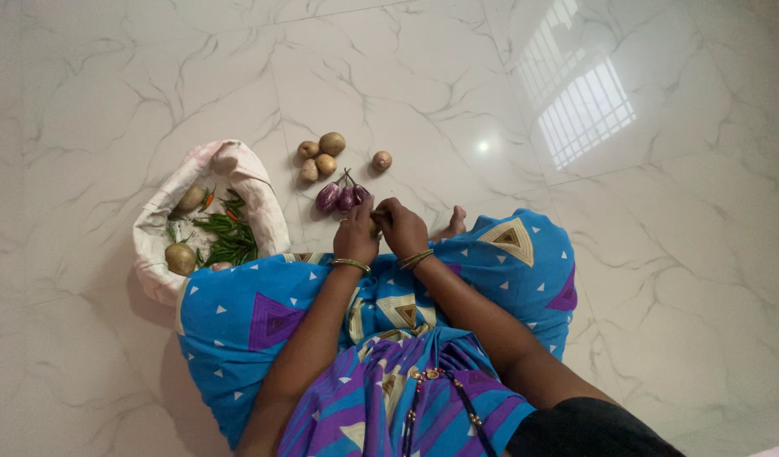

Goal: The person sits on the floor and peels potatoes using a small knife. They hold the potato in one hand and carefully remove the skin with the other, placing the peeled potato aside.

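Observation:
I sit on a white marble floor in a blue patterned garment. My left hand (355, 239) and my right hand (401, 227) are together over my lap, fingers closed on a small greenish vegetable (376, 228) that is mostly hidden between them. Just beyond my fingers lie three small purple eggplants (342, 197) on the floor. Farther off is a cluster of brown potatoes (320, 155), with one more potato (382, 160) set apart to the right.
An open white cloth bag (262, 203) lies at my left, holding green chillies (228, 237), a red chilli and potatoes (180, 258). My foot (454, 223) shows by my right hand. Window glare reflects on the floor (580, 101) at the upper right.

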